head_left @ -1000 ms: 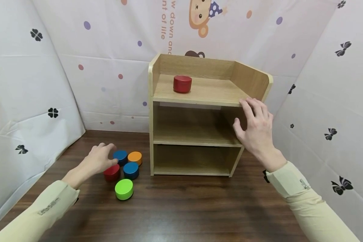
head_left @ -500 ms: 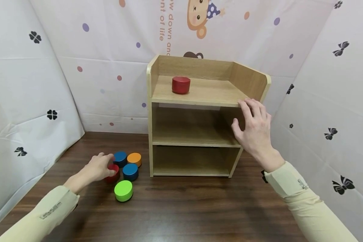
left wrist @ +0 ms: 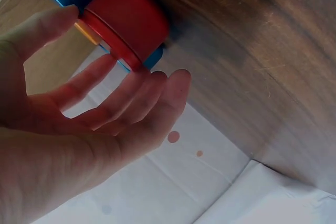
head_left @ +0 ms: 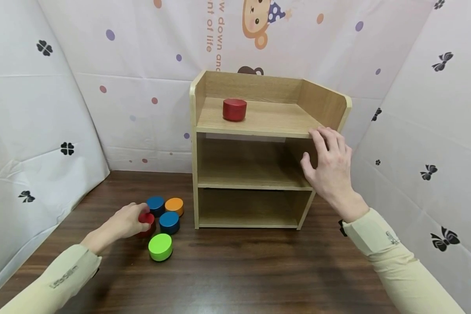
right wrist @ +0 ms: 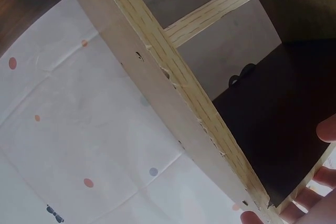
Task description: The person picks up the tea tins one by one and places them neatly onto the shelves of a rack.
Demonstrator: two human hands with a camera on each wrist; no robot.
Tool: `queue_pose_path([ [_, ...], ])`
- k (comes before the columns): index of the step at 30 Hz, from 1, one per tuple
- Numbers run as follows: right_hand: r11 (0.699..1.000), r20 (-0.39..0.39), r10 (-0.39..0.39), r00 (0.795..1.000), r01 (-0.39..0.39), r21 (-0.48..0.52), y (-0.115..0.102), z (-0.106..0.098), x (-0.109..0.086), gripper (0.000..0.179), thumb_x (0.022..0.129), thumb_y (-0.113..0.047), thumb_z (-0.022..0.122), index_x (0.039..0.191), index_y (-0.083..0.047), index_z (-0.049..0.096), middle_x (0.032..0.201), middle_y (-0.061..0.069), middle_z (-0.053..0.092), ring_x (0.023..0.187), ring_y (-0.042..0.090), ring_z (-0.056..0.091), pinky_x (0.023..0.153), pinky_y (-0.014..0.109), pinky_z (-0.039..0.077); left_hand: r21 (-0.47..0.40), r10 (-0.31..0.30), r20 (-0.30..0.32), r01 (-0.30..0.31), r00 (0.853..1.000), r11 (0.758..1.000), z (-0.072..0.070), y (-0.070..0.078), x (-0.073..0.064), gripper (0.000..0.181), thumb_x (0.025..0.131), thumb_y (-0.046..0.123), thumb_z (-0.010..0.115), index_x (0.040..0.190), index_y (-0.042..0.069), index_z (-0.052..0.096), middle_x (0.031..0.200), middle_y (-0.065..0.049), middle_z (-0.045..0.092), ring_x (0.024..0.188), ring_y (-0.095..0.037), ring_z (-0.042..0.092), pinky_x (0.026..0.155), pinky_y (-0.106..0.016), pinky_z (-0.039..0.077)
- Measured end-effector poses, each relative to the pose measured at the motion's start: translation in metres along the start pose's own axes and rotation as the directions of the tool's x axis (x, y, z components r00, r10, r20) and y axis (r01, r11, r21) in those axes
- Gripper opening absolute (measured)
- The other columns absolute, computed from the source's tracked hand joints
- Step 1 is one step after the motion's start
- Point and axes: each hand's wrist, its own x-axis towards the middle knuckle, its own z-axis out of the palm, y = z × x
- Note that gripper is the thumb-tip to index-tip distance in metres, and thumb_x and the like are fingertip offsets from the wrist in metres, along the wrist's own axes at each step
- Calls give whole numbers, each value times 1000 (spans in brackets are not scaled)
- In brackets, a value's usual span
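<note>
Left hand (head_left: 121, 222) curved about red tin (head_left: 151, 223), can't tell from here whether gripping; tin on table (head_left: 235, 272), left of shelf (head_left: 255, 114); right hand (head_left: 332, 174) loose-fingered, rests on shelf's upper front edge

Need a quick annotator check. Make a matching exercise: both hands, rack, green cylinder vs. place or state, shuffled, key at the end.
Things:
1. Left hand
2. Green cylinder
3. Rack
4. Right hand

Place or state:
A. At the right end of the top board
B. Bears a red cylinder
C. At another red cylinder, on the table
D. Nearest the person among the cylinders on the table

Pairs: 1-C, 2-D, 3-B, 4-A
</note>
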Motion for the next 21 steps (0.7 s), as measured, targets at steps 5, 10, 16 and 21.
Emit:
queue_pose_path([
  [5, 1000, 12, -1, 1000, 1, -10, 0, -1, -1, 48, 81, -12, 59, 128, -6, 54, 130, 19, 53, 127, 38, 43, 89, 61, 35, -22, -1, -6, 1, 1000, 1000, 4, -1, -1, 56, 76, 16, 79, 123, -2, 54, 102, -21, 57, 88, -29, 53, 72, -45, 54],
  [10, 1000, 21, -2, 1000, 3, -18, 0, -2, -1, 47, 82, -14, 57, 128, -6, 54, 130, 19, 53, 127, 38, 43, 89, 61, 35, -34, 8, -30, -9, 1000, 999, 9, -3, -2, 58, 74, 16, 80, 122, -2, 53, 102, -21, 57, 88, -30, 54, 73, -45, 54],
  [16, 1000, 19, -7, 1000, 7, -19, -1, -1, -1, 46, 84, -15, 55, 128, -5, 54, 130, 19, 53, 128, 38, 43, 89, 62, 35, -52, 25, -77, -29, 997, 998, 13, -5, -4, 56, 74, 14, 80, 120, -3, 53, 102, -22, 58, 87, -29, 55, 71, -45, 55],
  [21, 1000, 2, 3, 1000, -3, -7, -1, 0, -1, 47, 82, -13, 56, 128, -6, 54, 130, 18, 54, 128, 37, 43, 88, 61, 35, -50, 27, -99, -32, 995, 998, 13, -4, -4, 54, 74, 13, 79, 119, -4, 54, 100, -23, 58, 84, -28, 55, 70, -44, 55],
])
